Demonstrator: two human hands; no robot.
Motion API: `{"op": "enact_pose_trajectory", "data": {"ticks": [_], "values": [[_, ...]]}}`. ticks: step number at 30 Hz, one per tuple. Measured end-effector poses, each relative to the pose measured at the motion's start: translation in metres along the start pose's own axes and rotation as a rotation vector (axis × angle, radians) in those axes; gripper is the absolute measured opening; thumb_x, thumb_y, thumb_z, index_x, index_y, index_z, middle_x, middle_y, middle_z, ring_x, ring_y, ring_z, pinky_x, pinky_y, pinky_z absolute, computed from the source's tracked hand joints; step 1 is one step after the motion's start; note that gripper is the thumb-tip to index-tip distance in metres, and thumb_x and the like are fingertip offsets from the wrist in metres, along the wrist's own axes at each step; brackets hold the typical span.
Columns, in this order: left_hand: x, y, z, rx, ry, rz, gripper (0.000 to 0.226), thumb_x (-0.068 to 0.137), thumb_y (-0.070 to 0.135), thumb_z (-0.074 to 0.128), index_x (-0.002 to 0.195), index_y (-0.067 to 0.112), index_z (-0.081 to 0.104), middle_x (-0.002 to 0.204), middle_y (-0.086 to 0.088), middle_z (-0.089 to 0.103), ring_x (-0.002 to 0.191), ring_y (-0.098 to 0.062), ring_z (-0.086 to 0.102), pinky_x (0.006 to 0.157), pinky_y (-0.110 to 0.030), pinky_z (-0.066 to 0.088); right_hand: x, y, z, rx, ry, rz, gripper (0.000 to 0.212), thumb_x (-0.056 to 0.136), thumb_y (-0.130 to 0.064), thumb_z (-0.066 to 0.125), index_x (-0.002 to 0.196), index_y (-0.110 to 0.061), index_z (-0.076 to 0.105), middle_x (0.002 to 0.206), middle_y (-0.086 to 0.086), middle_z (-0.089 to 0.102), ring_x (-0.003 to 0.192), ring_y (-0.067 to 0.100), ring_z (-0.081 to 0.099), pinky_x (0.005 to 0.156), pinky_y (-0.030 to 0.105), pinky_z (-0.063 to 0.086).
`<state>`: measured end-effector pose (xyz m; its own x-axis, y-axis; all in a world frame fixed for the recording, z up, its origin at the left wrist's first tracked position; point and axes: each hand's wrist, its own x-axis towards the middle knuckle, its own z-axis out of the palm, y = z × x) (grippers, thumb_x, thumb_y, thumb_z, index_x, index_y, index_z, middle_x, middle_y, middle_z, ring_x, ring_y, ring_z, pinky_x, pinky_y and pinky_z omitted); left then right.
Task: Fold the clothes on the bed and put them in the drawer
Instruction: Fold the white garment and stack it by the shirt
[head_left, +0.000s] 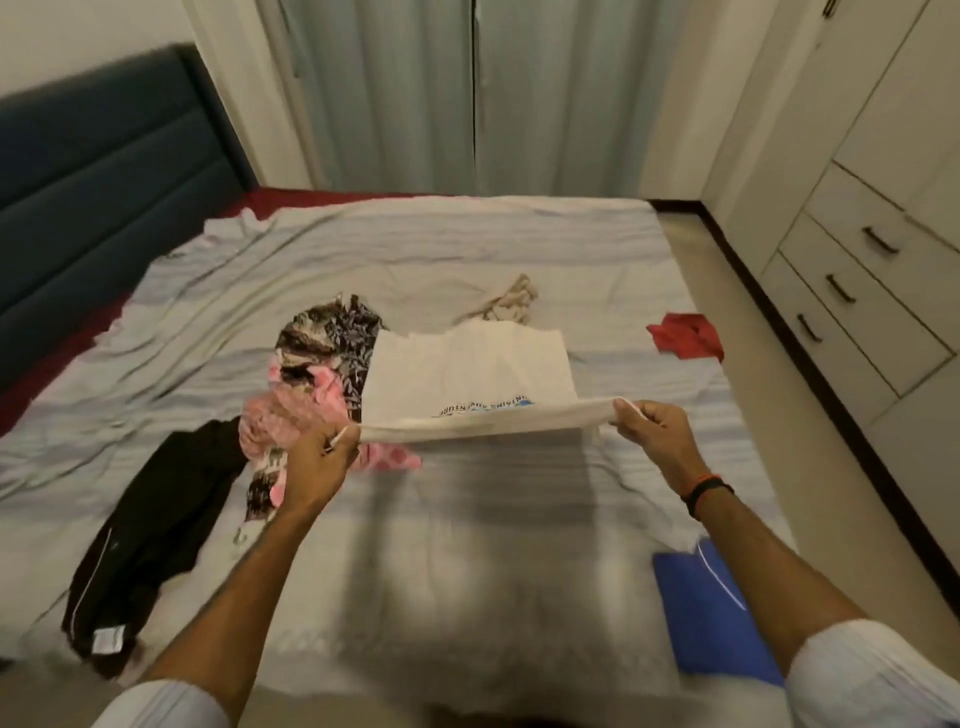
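Observation:
A white T-shirt (467, 374) with a blue printed logo hangs stretched above the bed (467, 249). My left hand (317, 457) pinches its near left corner and my right hand (652, 431) pinches its near right corner. To the left of the shirt lies a pile with a pink garment (280, 415) and a dark floral one (332, 332). A black garment (150, 530) sprawls at the bed's near left. A beige garment (511, 301) lies behind the shirt. A red cloth (685, 335) sits at the bed's right edge. The drawers (852, 291) stand shut on the right.
A blue folded item (711, 613) lies at the bed's near right corner. A dark blue headboard (93, 182) is on the left, grey curtains (467, 93) are behind the bed, and a strip of floor runs between the bed and the white wardrobe (883, 104).

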<state>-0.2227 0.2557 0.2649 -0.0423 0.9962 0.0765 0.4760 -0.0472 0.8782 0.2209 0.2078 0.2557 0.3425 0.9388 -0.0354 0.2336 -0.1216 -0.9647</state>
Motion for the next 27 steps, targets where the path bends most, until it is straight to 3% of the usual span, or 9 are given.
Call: {"op": "enact_pose_trajectory", "data": {"ticks": [4, 6, 8, 12, 17, 21, 27], "values": [[-0.061, -0.041, 0.008, 0.103, -0.061, -0.128, 0.034, 0.097, 0.029, 0.060, 0.075, 0.005, 0.066, 0.065, -0.013, 0.065, 0.061, -0.023, 0.058, 0.058, -0.029, 0.040, -0.063, 0.048, 0.007, -0.099, -0.037, 0.161, 0.053, 0.075, -0.063, 0.071, 0.054, -0.016, 0.059, 0.058, 0.001, 0.057, 0.068, 0.021, 0.059, 0.072, 0.048, 0.053], [-0.086, -0.057, 0.010, 0.150, -0.108, -0.155, 0.029, 0.096, 0.028, 0.062, 0.072, 0.012, 0.064, 0.067, -0.011, 0.065, 0.064, -0.024, 0.059, 0.060, -0.031, 0.038, -0.088, 0.070, 0.007, -0.151, -0.031, 0.196, 0.059, 0.074, -0.067, 0.068, 0.054, -0.012, 0.059, 0.056, 0.000, 0.056, 0.066, 0.022, 0.058, 0.071, 0.051, 0.053], [-0.108, -0.068, 0.011, 0.204, -0.135, -0.196, 0.022, 0.095, 0.027, 0.064, 0.075, 0.019, 0.066, 0.068, -0.005, 0.065, 0.070, -0.028, 0.064, 0.063, -0.030, 0.040, -0.110, 0.082, 0.008, -0.202, -0.046, 0.226, 0.060, 0.081, -0.059, 0.068, 0.063, -0.002, 0.062, 0.059, 0.004, 0.056, 0.065, 0.022, 0.056, 0.069, 0.050, 0.051], [-0.145, -0.074, 0.014, 0.290, -0.149, -0.244, 0.021, 0.095, 0.026, 0.063, 0.085, 0.009, 0.071, 0.081, -0.008, 0.071, 0.086, -0.030, 0.066, 0.074, -0.030, 0.042, -0.142, 0.095, 0.003, -0.223, -0.059, 0.300, 0.055, 0.088, -0.042, 0.069, 0.076, 0.011, 0.061, 0.063, 0.008, 0.052, 0.065, 0.020, 0.051, 0.066, 0.037, 0.044], [-0.176, -0.074, 0.021, 0.353, -0.171, -0.280, 0.025, 0.096, 0.027, 0.062, 0.091, 0.005, 0.072, 0.084, -0.012, 0.071, 0.087, -0.032, 0.065, 0.073, -0.029, 0.038, -0.169, 0.098, -0.005, -0.321, -0.084, 0.298, 0.045, 0.091, -0.038, 0.067, 0.061, -0.009, 0.052, 0.059, 0.008, 0.046, 0.058, 0.019, 0.044, 0.058, 0.031, 0.034], [-0.194, -0.076, 0.024, 0.390, -0.188, -0.311, 0.027, 0.096, 0.029, 0.061, 0.094, 0.005, 0.073, 0.087, -0.015, 0.072, 0.090, -0.034, 0.064, 0.073, -0.029, 0.037, -0.182, 0.102, -0.011, -0.365, -0.122, 0.276, 0.047, 0.092, -0.036, 0.066, 0.058, -0.012, 0.044, 0.057, 0.008, 0.041, 0.056, 0.019, 0.039, 0.055, 0.031, 0.030], [-0.212, -0.081, 0.032, 0.428, -0.213, -0.361, 0.028, 0.097, 0.027, 0.060, 0.096, 0.003, 0.072, 0.091, -0.017, 0.072, 0.093, -0.035, 0.063, 0.074, -0.029, 0.038, -0.198, 0.109, -0.009, -0.407, -0.146, 0.346, 0.045, 0.092, -0.032, 0.067, 0.057, -0.009, 0.050, 0.051, 0.001, 0.041, 0.049, 0.012, 0.036, 0.050, 0.025, 0.027]]}}
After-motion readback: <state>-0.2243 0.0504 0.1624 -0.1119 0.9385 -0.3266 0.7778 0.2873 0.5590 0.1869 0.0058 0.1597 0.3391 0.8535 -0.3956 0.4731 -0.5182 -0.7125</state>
